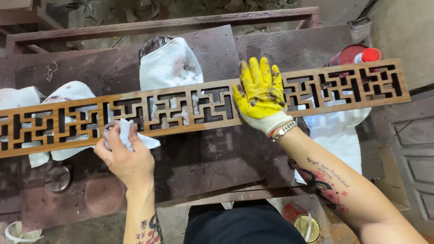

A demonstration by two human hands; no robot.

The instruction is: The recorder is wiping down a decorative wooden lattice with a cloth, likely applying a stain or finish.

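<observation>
A long carved wooden lattice strip point(316, 88) lies across a dark stained workbench point(212, 158), running from the left edge up to the right. My right hand point(260, 95), in a stained yellow glove, lies flat and spread on the strip near its middle. My left hand point(124, 156) is bare and pinches a small white rag point(129, 133) against the strip's near edge, left of centre.
White cloths point(169, 65) lie under the strip at the back, with another point(337, 135) at the right. A red can with a red-capped bottle point(361, 55) stands at the back right. A round metal lid point(58, 177) rests at the front left, a gold tin point(306, 227) below.
</observation>
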